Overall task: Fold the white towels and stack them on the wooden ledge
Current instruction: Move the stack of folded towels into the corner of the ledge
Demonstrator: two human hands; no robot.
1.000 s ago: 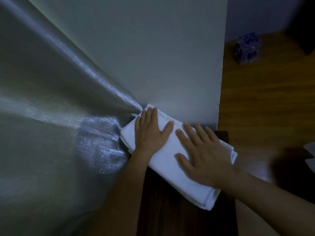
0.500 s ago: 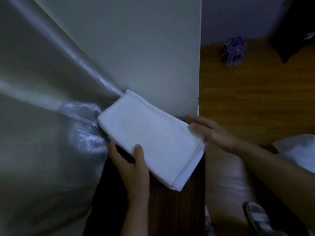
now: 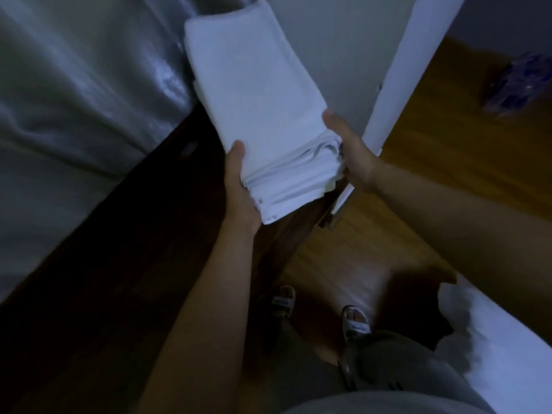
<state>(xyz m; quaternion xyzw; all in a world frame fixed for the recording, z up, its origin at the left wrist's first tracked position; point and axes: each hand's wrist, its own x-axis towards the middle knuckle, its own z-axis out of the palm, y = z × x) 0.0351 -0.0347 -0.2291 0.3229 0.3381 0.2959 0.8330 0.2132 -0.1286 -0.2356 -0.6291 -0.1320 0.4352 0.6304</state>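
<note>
Change: half a second ago the right hand (image 3: 355,156) only touched the far end; now both hands clasp the folded towels (image 3: 263,112) by the near end.
Fingers: each thumb lies on top, the other fingers hidden beneath; left hand (image 3: 239,186) mirrors the right.
Why: likely squaring the layers.
Place: on the dark wooden ledge (image 3: 167,204), against the wall (image 3: 334,55).
Texture: soft, layered, rectangular.
</note>
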